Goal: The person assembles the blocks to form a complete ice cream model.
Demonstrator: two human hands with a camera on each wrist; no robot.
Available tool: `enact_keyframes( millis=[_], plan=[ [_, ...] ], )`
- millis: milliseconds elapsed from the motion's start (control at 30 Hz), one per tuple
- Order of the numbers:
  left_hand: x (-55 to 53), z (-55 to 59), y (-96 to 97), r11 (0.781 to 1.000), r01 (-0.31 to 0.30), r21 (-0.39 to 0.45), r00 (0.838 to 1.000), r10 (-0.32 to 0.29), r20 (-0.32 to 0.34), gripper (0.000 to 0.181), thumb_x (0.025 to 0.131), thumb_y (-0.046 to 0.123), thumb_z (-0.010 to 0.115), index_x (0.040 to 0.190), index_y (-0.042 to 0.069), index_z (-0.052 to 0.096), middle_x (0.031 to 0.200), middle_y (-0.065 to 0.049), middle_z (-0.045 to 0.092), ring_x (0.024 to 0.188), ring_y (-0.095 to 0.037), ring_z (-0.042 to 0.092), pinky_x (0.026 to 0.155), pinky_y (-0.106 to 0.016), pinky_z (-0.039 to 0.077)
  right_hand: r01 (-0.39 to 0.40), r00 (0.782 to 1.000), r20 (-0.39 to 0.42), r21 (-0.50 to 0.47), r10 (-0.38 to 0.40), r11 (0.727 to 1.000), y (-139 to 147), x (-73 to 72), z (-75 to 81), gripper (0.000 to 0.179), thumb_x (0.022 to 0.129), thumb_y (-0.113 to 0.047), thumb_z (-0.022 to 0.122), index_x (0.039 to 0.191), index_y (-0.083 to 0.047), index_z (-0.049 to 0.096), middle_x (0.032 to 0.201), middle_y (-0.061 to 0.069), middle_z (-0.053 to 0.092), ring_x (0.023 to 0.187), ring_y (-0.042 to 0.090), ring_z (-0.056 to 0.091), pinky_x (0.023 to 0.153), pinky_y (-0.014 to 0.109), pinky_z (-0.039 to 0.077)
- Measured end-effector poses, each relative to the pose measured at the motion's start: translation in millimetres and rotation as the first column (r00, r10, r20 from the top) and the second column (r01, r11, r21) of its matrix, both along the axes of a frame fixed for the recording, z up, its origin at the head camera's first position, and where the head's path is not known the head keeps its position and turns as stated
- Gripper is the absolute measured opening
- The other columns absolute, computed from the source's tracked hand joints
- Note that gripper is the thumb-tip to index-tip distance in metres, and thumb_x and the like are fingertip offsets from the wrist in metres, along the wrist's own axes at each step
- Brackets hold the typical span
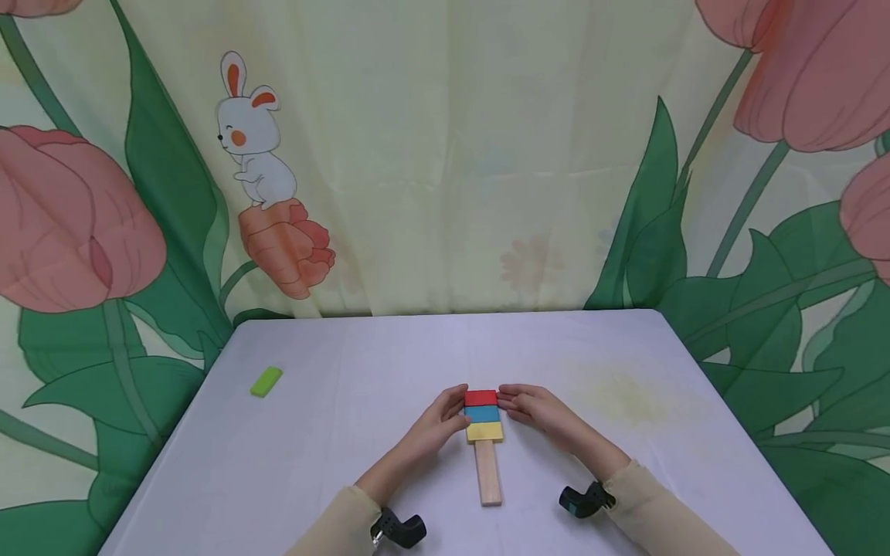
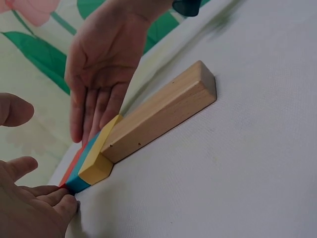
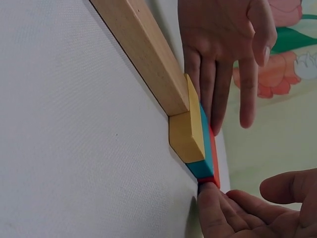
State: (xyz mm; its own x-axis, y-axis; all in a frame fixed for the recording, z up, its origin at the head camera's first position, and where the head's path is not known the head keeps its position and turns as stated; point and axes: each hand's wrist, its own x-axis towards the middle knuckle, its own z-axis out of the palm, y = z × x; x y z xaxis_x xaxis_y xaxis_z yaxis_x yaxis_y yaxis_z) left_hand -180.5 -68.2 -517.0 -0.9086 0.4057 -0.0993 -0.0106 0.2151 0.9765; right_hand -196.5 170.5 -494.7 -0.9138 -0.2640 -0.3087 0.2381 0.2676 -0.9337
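Red block [image 1: 480,398], blue block [image 1: 483,415], yellow block [image 1: 484,432] abut; wooden block [image 1: 488,472] extends nearward, about midway between side edges of table [image 1: 334,417]. Left hand [image 1: 439,417], right hand [image 1: 538,408] flank red: fingers extended, gripping 0 objects; tips partly hidden. Green block [image 1: 266,381]: far left corner. Near edge cut off.

Home or studio, too close to call: here's a tulip-print curtain [image 1: 445,154] hanging just behind the white desk's [image 1: 348,371] far edge!

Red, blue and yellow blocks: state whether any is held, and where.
None is gripped; the left hand and right hand just touch opposite ends of the red block.
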Motion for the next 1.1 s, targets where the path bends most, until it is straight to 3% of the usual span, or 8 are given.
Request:
enact_keyframes(
  millis=[533,800,867,933,1000,1100],
  plan=[
    [6.9,0.7,0.1,1.000,0.020,0.011,1.000,-0.020,-0.009,0.064,0.104,0.022,0.057,0.159,0.005,0.031,0.166,-0.015,0.035,0.154,-0.035,0.033,0.120,-0.051,0.037,-0.017,1.000,-0.006,-0.023,0.016,1.000,3.6,2.2,-2.8,0.049,0.107,-0.017,0.047,0.151,0.004,0.046,0.156,0.021,0.049,0.139,0.033,0.055,0.109,0.041,0.050],
    [8.5,-1.0,-3.3,0.998,0.037,0.046,0.999,-0.037,-0.005,0.061,0.106,0.020,0.054,0.160,0.006,0.030,0.168,-0.016,0.032,0.155,-0.035,0.031,0.122,-0.051,0.033,-0.041,0.999,-0.019,0.016,0.042,0.999,1.7,3.3,-3.1,0.049,0.108,-0.020,0.049,0.152,0.002,0.047,0.156,0.020,0.049,0.140,0.033,0.054,0.110,0.042,0.049],
    [8.6,-1.2,-4.2,0.998,0.040,0.041,0.999,-0.039,-0.012,0.061,0.106,0.021,0.054,0.160,0.006,0.030,0.167,-0.016,0.032,0.155,-0.036,0.031,0.121,-0.051,0.034,-0.047,0.997,-0.050,0.072,0.051,0.996,0.9,4.1,-3.0,0.049,0.107,-0.022,0.051,0.151,0.000,0.049,0.155,0.018,0.052,0.141,0.034,0.053,0.111,0.045,0.049],
    [9.2,-1.7,-6.0,0.999,0.043,0.028,0.999,-0.043,-0.021,0.060,0.106,0.022,0.054,0.159,0.006,0.031,0.167,-0.016,0.033,0.155,-0.036,0.032,0.121,-0.052,0.035,-0.061,0.990,-0.117,0.171,0.081,0.983,0.5,5.5,-2.5,0.048,0.106,-0.023,0.054,0.150,-0.003,0.051,0.153,0.017,0.055,0.142,0.036,0.052,0.112,0.049,0.048],
    [10.7,-2.8,-9.5,0.999,0.045,-0.004,0.998,-0.045,-0.039,0.058,0.106,0.023,0.053,0.159,0.006,0.033,0.166,-0.015,0.036,0.154,-0.036,0.034,0.120,-0.052,0.037,-0.081,0.969,-0.200,0.308,0.148,0.948,0.2,7.9,-0.8,0.048,0.105,-0.024,0.058,0.149,-0.008,0.054,0.152,0.014,0.056,0.143,0.037,0.049,0.113,0.053,0.047],
    [13.3,-4.2,-16.3,0.997,0.038,-0.063,0.996,-0.043,-0.074,0.054,0.106,0.025,0.053,0.156,0.008,0.040,0.163,-0.014,0.042,0.151,-0.036,0.039,0.117,-0.053,0.041,-0.121,0.893,-0.322,0.506,0.316,0.854,2.1,9.5,2.2,0.048,0.102,-0.025,0.063,0.147,-0.012,0.057,0.155,0.010,0.052,0.144,0.036,0.048,0.113,0.057,0.046]
  ],
)
